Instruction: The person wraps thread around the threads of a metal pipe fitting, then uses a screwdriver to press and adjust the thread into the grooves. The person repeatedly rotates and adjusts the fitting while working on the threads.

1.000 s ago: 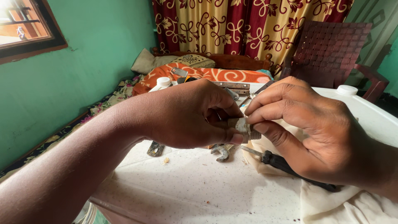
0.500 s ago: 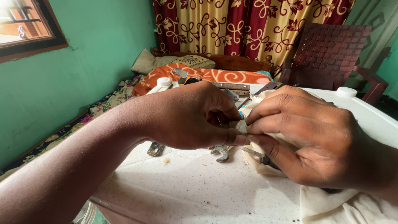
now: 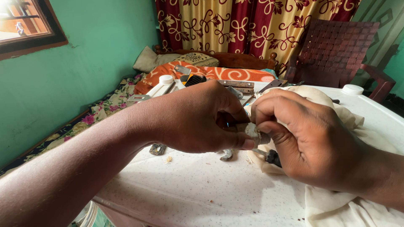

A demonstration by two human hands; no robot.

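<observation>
My left hand point(image 3: 202, 120) and my right hand point(image 3: 309, 141) meet above a white speckled table point(image 3: 202, 189). Between their fingertips sits a small pale metal part point(image 3: 257, 133) with a ridged end. Both hands pinch it, the left thumb pressing from below, the right thumb and forefinger from the right. Most of the part is hidden by the fingers. A dark-handled tool point(image 3: 271, 157) lies under my right hand on a cream cloth point(image 3: 336, 201).
Small metal pieces point(image 3: 158, 149) lie on the table beneath my left hand. Metal strips, a black-and-yellow tool point(image 3: 191, 80) and white caps sit at the far end. Beyond are an orange bedcover, a patterned curtain, a dark red chair point(image 3: 341, 54) and a green wall.
Both hands stay closed on the small part. The right fingers have shifted slightly on it, and the hands sit a little lower over the table.
</observation>
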